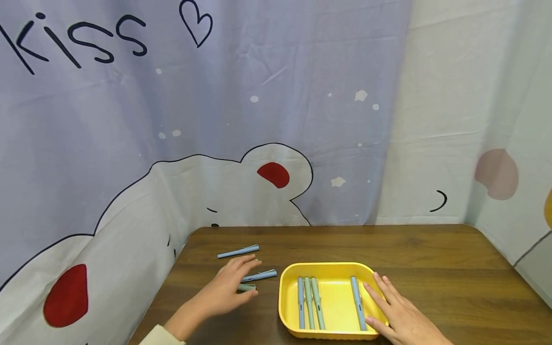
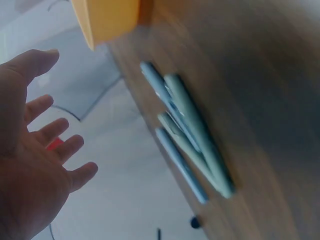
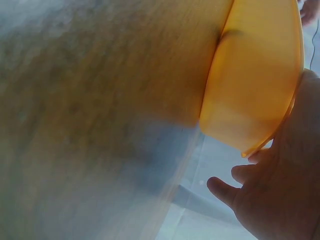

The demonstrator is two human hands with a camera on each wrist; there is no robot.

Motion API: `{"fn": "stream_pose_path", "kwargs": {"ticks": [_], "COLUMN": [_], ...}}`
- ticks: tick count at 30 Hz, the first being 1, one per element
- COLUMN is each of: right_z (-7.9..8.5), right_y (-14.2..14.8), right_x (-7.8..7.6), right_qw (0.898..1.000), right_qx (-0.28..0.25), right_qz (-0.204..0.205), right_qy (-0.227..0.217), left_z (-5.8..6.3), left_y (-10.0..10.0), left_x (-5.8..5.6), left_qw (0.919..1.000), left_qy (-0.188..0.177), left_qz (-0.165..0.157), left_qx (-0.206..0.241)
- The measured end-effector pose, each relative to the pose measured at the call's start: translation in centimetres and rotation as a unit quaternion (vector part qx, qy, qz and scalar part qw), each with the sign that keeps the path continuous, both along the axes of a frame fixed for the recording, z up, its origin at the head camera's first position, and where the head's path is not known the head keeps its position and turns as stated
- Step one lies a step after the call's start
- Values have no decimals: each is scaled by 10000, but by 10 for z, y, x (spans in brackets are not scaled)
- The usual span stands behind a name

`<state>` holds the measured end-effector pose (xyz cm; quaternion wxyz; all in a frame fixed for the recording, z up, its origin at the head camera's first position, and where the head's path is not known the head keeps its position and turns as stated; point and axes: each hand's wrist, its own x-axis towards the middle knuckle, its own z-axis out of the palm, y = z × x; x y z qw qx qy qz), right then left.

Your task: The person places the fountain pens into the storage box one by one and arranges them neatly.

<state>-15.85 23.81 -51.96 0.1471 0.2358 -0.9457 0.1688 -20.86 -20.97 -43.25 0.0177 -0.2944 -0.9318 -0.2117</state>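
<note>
My left hand (image 1: 224,290), fingers spread and holding nothing, hovers over the pens on the table. Two blue pens (image 1: 238,251) and two green pens (image 2: 197,130) lie there; in the head view the hand partly hides the nearer ones. My right hand (image 1: 401,309) rests at the right rim of a yellow tray (image 1: 336,272), its straight fingers and thumb reaching over the edge. Inside, a blue pen (image 1: 301,302) and two green pens (image 1: 308,302) lie side by side at the left. Apart from them, another blue pen (image 1: 358,302) lies near the right fingertips.
The brown wooden table (image 1: 453,268) ends at a printed curtain (image 1: 336,120) behind it and at the left. More curtain (image 1: 496,120) hangs on the right side. The tray's walls (image 3: 250,80) stand up from the tabletop.
</note>
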Motion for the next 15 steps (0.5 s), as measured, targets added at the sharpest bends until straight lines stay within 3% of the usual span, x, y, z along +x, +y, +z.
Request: {"fn": "stream_pose_path", "kwargs": {"ticks": [5, 15], "right_z": [0, 0], "right_y": [0, -2], "right_x": [0, 0], "right_qw": [10000, 9999], "right_qx": [-1, 81], "right_qz": [25, -60], "right_qy": [-21, -50], "left_z": [-11, -34], "left_y": [-20, -39], "left_x": [4, 4], "left_qw": [9995, 9982], "left_qy": [157, 4], "left_qz": [246, 501], "left_qx": [-125, -327]}}
